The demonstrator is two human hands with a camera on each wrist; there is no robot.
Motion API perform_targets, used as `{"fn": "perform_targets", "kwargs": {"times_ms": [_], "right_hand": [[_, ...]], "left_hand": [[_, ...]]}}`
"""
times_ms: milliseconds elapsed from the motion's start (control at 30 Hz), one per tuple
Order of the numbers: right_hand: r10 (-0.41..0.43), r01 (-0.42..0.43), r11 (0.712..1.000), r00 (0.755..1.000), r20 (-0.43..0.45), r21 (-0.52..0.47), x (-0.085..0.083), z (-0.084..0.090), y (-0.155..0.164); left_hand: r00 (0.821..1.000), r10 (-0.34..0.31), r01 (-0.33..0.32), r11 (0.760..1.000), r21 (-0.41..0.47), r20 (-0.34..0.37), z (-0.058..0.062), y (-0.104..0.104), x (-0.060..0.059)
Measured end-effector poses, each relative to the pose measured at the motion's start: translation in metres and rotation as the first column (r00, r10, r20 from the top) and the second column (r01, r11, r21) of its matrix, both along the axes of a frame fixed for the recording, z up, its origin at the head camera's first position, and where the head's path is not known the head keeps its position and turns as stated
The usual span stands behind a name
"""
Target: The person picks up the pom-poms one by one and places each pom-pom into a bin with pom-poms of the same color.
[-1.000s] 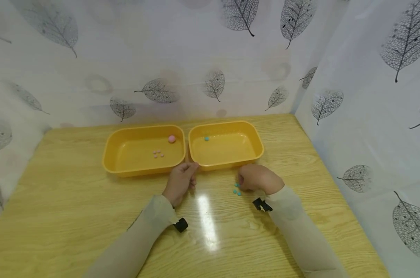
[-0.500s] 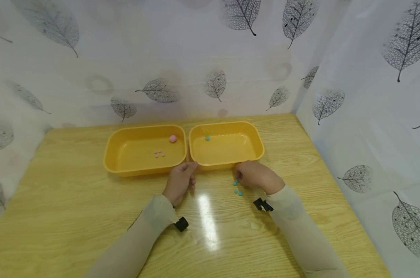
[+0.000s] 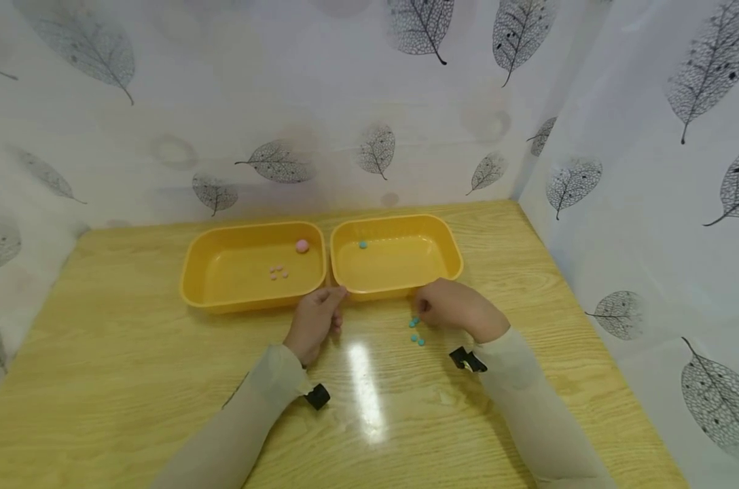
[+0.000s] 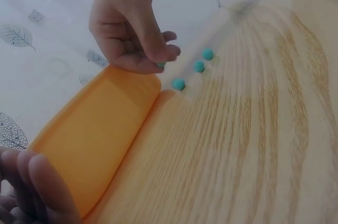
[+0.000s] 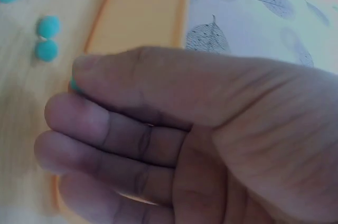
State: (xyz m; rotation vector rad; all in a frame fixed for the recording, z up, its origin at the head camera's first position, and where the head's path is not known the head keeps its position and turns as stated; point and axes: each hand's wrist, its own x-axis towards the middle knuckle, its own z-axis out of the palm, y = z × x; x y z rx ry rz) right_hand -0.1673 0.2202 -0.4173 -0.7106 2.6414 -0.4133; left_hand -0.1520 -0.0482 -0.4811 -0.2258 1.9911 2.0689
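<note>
My right hand pinches a small teal ball between thumb and finger, close to the front wall of the right yellow tray. Only a sliver of that ball shows. Several more teal balls lie on the wooden table just left of the hand; the right wrist view has them in two pairs, with these balls nearest the thumb. At the tray's near left corner, my left hand holds the rim with thumb and fingertips. One teal ball sits inside this tray.
Beside it on the left stands another yellow tray, holding a larger pink ball and several tiny pink balls. A leaf-patterned curtain rises behind the table and along its right side.
The right hand has shifted slightly up toward the tray's front wall, uncovering more of the teal balls beside it. The left hand stays at the tray corner.
</note>
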Motion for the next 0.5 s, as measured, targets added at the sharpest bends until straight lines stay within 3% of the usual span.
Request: {"fn": "perform_targets", "kwargs": {"times_ms": [133, 267, 500], "right_hand": [[0.008, -0.008, 1.0, 1.0, -0.024, -0.025, 0.002, 0.01, 0.004], [0.029, -0.045, 0.994, 0.989, -0.147, -0.102, 0.002, 0.015, 0.004], [-0.017, -0.048, 0.987, 0.921, -0.388, -0.156, 0.003, 0.02, 0.004]], "left_hand": [[1.0, -0.008, 0.008, 1.0, -0.007, 0.01, -0.001, 0.0, 0.0], [1.0, -0.01, 0.01, 1.0, -0.007, 0.013, 0.0, 0.0, 0.001], [1.0, 0.005, -0.005, 1.0, 0.011, 0.011, 0.0, 0.001, 0.0]]}}
